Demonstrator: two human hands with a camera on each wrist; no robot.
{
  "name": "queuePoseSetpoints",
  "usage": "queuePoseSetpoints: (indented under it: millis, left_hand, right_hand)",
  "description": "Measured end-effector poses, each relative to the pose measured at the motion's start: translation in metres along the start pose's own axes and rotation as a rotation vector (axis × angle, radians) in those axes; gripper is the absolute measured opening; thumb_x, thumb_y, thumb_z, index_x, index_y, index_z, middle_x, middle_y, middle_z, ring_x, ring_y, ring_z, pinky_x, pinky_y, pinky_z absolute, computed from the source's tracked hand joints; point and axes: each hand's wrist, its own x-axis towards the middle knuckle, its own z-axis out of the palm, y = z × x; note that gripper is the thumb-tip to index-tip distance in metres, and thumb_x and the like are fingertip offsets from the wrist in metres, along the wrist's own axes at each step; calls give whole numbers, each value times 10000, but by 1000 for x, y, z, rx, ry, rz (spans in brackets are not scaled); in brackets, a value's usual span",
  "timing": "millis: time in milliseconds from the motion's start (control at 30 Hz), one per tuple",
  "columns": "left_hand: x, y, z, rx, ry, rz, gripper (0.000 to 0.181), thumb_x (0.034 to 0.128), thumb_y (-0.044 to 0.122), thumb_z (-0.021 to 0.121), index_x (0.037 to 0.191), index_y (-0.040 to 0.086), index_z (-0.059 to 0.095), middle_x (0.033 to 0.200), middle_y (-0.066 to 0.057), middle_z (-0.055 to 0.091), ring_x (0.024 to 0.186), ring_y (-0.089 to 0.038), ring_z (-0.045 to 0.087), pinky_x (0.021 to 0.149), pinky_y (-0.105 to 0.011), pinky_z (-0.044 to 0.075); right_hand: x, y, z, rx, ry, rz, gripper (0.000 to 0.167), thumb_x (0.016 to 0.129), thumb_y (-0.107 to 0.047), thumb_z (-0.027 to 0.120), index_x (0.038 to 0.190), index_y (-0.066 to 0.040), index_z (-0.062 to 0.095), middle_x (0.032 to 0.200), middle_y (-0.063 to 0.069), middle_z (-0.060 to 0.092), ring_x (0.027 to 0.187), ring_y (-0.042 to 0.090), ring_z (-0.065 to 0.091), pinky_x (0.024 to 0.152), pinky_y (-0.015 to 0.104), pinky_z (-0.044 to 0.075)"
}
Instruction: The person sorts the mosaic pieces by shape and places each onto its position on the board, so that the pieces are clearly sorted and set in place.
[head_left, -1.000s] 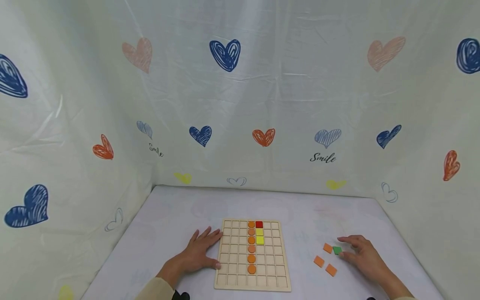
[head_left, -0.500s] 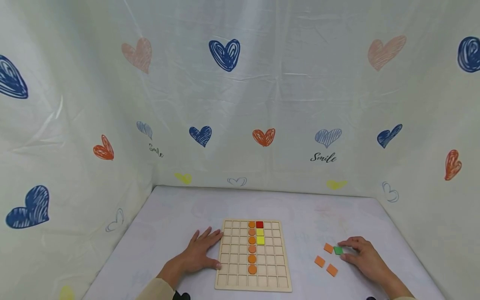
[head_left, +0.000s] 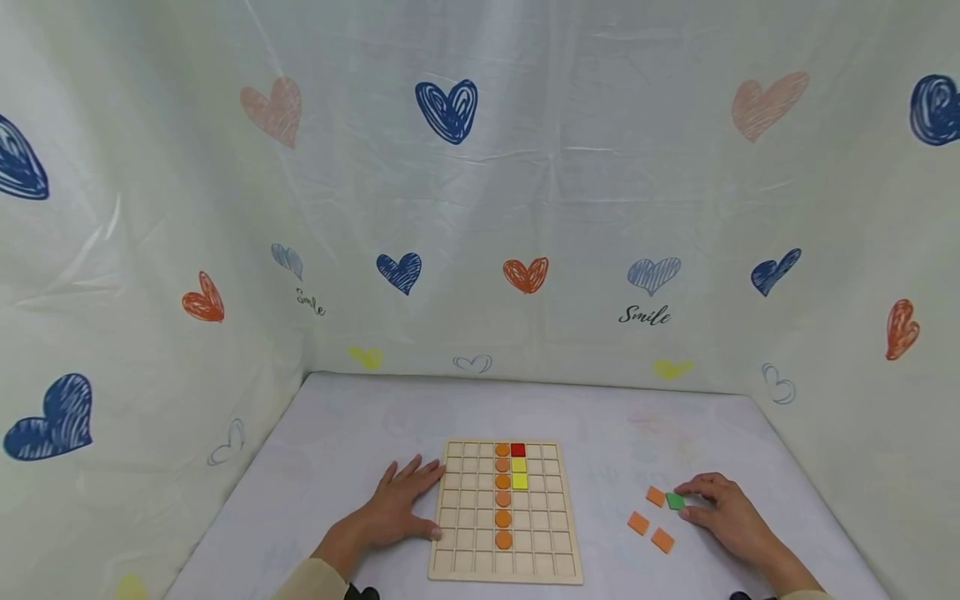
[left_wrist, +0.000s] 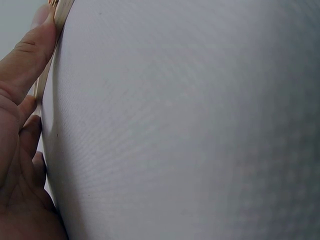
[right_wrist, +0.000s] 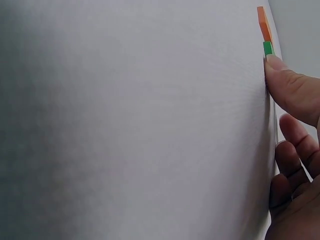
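A wooden grid board [head_left: 468, 563] lies on the table, with a column of round orange pieces [head_left: 503, 498]. Beside its top part sit one red square tile [head_left: 517, 450] and two yellow square tiles [head_left: 519, 473]. My left hand [head_left: 397, 504] rests with spread fingers at the board's left edge, the thumb touching its rim, as the left wrist view also shows. At the right, my right hand [head_left: 723, 510] pinches a green square tile [head_left: 674, 502] between thumb and index finger. Three orange square tiles [head_left: 637, 523] lie loose to its left, one very close to the green tile.
The table [head_left: 337, 408] is covered in a pale cloth. Behind it and at both sides hangs a white curtain [head_left: 570, 192] printed with hearts. In the right wrist view, an orange tile [right_wrist: 264, 22] stands out just beyond the green one.
My right index finger has come down to the green tile's far edge, narrowing the gap to the thumb. The left hand and the board have kept their places.
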Motion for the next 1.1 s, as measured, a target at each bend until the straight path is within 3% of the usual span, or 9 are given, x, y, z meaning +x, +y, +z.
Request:
queuePoseSetpoints:
  millis: [367,500,600,667,1100]
  left_hand:
    - [0,0,1,-12,-6,0,1072,737,542,893,1610,112,444,1698,-106,388,1626,-423,166,1313,-668,-36]
    - [0,0,1,-14,-9,-2,1068,739,539,893,1611,118,443,1700,-101,385,1628,-420,163,1314,-665,-38]
    - [0,0,1,-17,-12,-2,1064,741,534,894,1611,118,443,1700,-104,385,1626,-423,164,1313,-667,-37]
    - [-1,0,0,-19,-14,-1,1062,744,535,892,1610,115,443,1699,-108,385,1625,-426,166,1313,-670,-34]
    - [0,0,0,-20,-18,-2,1055,750,533,894,1615,134,440,1704,-92,378,1629,-416,163,1315,-665,-32]
  right_hand:
    - [-5,-1,0,-10,70,-2,272,904,-256,827,1143,-134,781,1238,118,679,1183,366,625,1012,589,527]
    - [-4,-5,-2,45,64,70,356,922,-303,818,1208,-99,762,1181,82,729,1078,252,657,918,411,580]
    - [-4,-7,-2,83,66,121,413,934,-323,811,1257,-75,743,1089,36,733,946,134,622,773,254,548]
    - [-4,-7,-2,104,70,132,425,942,-316,805,1277,-64,732,1050,17,719,889,96,599,722,214,527]
    - [-2,-24,5,124,167,61,320,948,-90,741,1264,-44,723,1081,96,775,864,34,637,696,186,559]
